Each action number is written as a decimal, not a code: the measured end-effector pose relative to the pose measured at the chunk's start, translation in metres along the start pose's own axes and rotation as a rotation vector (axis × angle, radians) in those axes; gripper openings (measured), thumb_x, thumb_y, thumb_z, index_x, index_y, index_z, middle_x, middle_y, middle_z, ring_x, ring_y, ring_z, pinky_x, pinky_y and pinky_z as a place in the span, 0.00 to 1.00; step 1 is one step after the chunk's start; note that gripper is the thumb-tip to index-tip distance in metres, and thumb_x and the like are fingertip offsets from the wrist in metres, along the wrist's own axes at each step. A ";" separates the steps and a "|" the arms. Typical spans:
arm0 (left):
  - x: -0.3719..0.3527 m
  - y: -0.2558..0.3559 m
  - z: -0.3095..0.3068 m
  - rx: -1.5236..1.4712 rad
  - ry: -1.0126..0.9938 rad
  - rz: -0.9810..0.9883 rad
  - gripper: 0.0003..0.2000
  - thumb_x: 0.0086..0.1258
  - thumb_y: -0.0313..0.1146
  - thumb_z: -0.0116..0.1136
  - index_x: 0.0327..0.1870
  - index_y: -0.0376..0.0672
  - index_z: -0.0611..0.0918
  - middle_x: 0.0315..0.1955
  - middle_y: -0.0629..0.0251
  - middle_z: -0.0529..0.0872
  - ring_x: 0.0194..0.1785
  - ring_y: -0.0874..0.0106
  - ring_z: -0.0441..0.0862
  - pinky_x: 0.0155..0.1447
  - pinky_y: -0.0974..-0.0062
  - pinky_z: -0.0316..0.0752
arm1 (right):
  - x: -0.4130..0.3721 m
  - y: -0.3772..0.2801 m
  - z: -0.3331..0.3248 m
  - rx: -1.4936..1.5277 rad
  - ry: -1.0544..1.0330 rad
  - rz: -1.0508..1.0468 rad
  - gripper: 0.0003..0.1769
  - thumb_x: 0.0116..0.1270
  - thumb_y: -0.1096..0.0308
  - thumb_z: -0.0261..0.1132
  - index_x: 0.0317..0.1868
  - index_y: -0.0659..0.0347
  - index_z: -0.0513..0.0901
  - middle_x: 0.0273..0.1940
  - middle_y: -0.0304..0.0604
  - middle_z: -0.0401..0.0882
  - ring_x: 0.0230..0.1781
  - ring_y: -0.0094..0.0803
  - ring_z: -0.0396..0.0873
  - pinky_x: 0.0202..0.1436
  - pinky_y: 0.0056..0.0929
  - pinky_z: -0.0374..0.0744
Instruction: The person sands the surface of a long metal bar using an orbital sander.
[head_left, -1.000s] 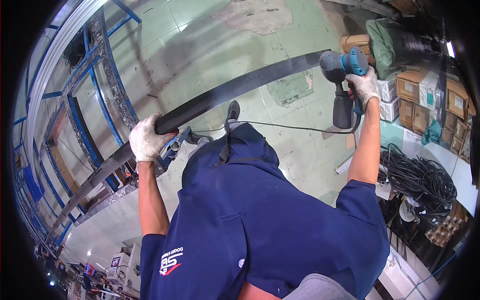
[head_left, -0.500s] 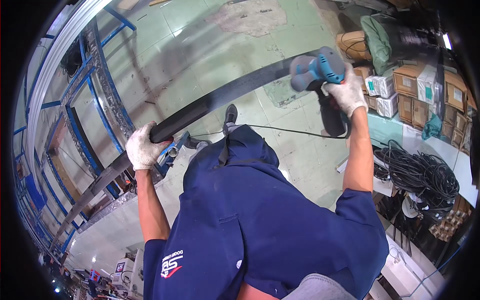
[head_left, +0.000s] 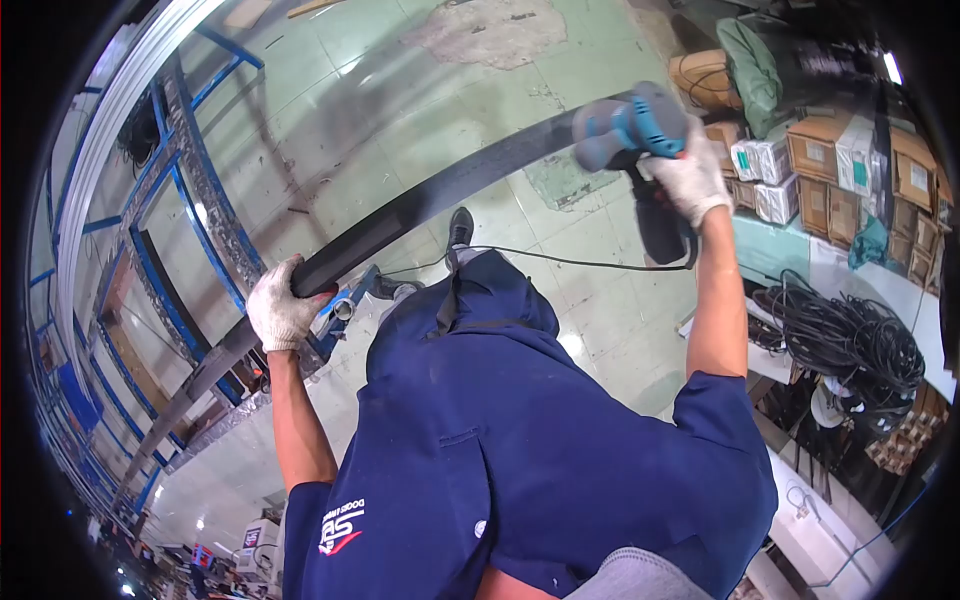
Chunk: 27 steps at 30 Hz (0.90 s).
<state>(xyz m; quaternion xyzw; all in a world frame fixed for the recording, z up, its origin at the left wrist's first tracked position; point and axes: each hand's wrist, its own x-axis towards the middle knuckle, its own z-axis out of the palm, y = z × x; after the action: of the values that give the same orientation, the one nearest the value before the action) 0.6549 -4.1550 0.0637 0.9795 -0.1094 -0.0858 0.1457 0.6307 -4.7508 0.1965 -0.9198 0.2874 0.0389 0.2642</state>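
Note:
A long dark flat bar [head_left: 455, 185] runs across the view from the lower left to the upper right, looking curved through the wide lens. My left hand [head_left: 283, 307], in a white knitted glove, is closed around it, thumb on the near side. My right hand [head_left: 692, 178], gloved too, grips a teal-and-black corded power sander [head_left: 640, 125]. The sander's grey front is blurred and overlaps the bar's far part. Its black rear end [head_left: 662, 228] hangs toward me, and a thin black cable [head_left: 560, 260] trails from it to the left.
Blue metal racking [head_left: 195, 230] stands on the left, near a small blue stand [head_left: 345, 305] by my feet. Boxes [head_left: 825, 150] are stacked at the right, with a heap of black cable [head_left: 850, 335] on a shelf below. Green floor tiles [head_left: 400, 110] lie beyond the bar.
My right hand and the sander have shifted slightly left and up along the bar. My left hand, still on the bar, has moved a little left.

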 end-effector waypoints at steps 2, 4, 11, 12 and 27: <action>0.000 0.002 -0.001 0.006 -0.002 -0.012 0.38 0.47 0.55 0.93 0.62 0.49 0.95 0.47 0.55 0.99 0.52 0.53 0.97 0.60 0.56 0.90 | -0.016 -0.009 0.021 -0.088 -0.007 -0.148 0.46 0.63 0.60 0.82 0.80 0.61 0.76 0.46 0.54 0.94 0.48 0.52 0.95 0.56 0.47 0.92; -0.001 0.005 -0.002 0.004 0.009 -0.007 0.39 0.44 0.53 0.94 0.62 0.49 0.95 0.47 0.56 0.99 0.51 0.53 0.97 0.60 0.56 0.89 | -0.039 -0.049 0.030 -0.024 -0.107 -0.138 0.45 0.65 0.59 0.81 0.81 0.61 0.76 0.54 0.61 0.96 0.59 0.62 0.94 0.65 0.51 0.90; -0.002 0.006 0.000 0.007 0.035 -0.012 0.38 0.46 0.56 0.94 0.61 0.49 0.96 0.46 0.56 0.99 0.50 0.53 0.97 0.59 0.56 0.90 | -0.040 -0.053 0.032 0.022 -0.136 -0.135 0.48 0.63 0.48 0.88 0.76 0.59 0.75 0.53 0.65 0.95 0.59 0.67 0.93 0.65 0.54 0.89; -0.002 0.006 0.000 0.014 0.034 -0.003 0.38 0.46 0.56 0.94 0.61 0.49 0.96 0.46 0.56 0.99 0.50 0.53 0.97 0.59 0.56 0.90 | -0.030 -0.040 0.028 0.019 -0.103 -0.150 0.50 0.61 0.47 0.89 0.77 0.59 0.75 0.53 0.64 0.95 0.59 0.66 0.94 0.66 0.53 0.89; -0.002 0.006 -0.002 0.009 0.017 -0.005 0.38 0.50 0.59 0.91 0.62 0.48 0.95 0.47 0.56 0.99 0.50 0.54 0.97 0.59 0.56 0.90 | 0.029 0.000 -0.016 0.121 -0.033 0.117 0.44 0.63 0.66 0.82 0.78 0.63 0.73 0.37 0.44 0.87 0.21 0.30 0.84 0.22 0.35 0.82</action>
<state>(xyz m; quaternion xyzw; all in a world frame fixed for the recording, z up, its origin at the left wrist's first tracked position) 0.6521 -4.1594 0.0672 0.9812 -0.1060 -0.0772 0.1418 0.6538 -4.7736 0.2042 -0.8830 0.3382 0.0519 0.3212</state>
